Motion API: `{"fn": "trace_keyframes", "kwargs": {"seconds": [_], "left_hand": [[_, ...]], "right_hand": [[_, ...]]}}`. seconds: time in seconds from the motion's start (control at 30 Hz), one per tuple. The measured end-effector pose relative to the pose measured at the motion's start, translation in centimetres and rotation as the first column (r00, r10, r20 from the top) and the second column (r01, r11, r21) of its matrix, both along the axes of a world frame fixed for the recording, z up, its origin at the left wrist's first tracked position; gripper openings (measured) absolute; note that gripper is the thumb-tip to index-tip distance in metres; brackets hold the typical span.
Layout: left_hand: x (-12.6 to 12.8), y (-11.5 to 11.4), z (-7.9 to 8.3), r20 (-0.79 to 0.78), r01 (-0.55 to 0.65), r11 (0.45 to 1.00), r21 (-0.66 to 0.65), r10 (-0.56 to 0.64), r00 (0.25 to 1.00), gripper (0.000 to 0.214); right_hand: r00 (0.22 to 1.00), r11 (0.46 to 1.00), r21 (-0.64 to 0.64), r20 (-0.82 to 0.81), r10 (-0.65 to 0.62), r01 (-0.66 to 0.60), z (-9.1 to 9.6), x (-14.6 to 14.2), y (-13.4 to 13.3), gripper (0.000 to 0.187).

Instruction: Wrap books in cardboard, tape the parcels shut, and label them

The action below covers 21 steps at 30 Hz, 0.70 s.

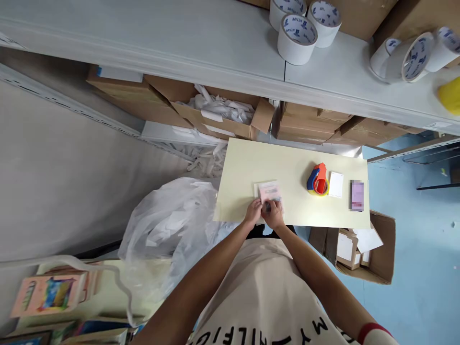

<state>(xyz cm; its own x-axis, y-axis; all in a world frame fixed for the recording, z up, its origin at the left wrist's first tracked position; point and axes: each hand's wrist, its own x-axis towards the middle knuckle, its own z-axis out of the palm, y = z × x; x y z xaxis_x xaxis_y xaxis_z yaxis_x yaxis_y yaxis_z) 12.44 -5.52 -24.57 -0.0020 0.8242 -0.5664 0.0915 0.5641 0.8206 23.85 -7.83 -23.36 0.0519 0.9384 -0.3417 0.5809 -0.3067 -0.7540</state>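
A small flat package with a pinkish label (269,192) lies on the cream table (251,163) near its front edge. My left hand (253,212) grips the package's near left corner with its fingers closed. My right hand (273,213) pinches the near edge beside it, fingers bent together. Both hands touch each other over the package.
A red and blue tape dispenser (318,179), a white card (336,185) and a blurred phone-like item (357,195) lie on the table's right. A plastic bag of paper scraps (168,230) sits left, an open carton (362,249) right, tape rolls (297,38) on the shelf above.
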Motion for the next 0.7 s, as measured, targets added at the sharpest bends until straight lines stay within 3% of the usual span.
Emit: {"fn": "trace_keyframes", "kwargs": {"seconds": [0.1, 0.2, 0.33, 0.5, 0.6, 0.7], "left_hand": [[-0.6, -0.3, -0.1, -0.055, -0.013, 1.0, 0.015, 0.014, 0.998, 0.029], [-1.0, -1.1, -0.1, -0.111, -0.022, 1.0, 0.017, 0.024, 0.994, 0.032], [-0.4, -2.5, -0.1, -0.092, 0.007, 1.0, 0.022, -0.005, 0.996, 0.039], [1.3, -1.9, -0.2, 0.001, -0.005, 1.0, 0.027, 0.005, 1.0, 0.042], [2.3, -0.6, -0.2, 0.086, -0.023, 1.0, 0.018, 0.021, 0.996, 0.037], [2.3, 0.2, 0.3, 0.136, -0.055, 0.998, 0.012, 0.052, 0.989, 0.04]], "right_hand": [[1.0, 0.997, 0.075, 0.001, -0.007, 0.007, -0.3, 1.1, -0.5, 0.048], [0.99, 0.987, 0.103, 0.059, -0.126, 0.12, -0.5, 3.0, -1.4, 0.051], [0.972, 0.973, 0.006, 0.023, -0.232, 0.232, -1.0, 4.6, -1.9, 0.056], [0.919, 0.941, -0.125, -0.209, -0.335, 0.315, 0.0, 5.0, -0.9, 0.045], [0.917, 0.96, -0.063, -0.286, -0.279, 0.273, 1.5, 4.8, 0.1, 0.045], [0.947, 0.988, 0.015, -0.288, -0.144, 0.154, 2.4, 3.5, 0.7, 0.043]]}}
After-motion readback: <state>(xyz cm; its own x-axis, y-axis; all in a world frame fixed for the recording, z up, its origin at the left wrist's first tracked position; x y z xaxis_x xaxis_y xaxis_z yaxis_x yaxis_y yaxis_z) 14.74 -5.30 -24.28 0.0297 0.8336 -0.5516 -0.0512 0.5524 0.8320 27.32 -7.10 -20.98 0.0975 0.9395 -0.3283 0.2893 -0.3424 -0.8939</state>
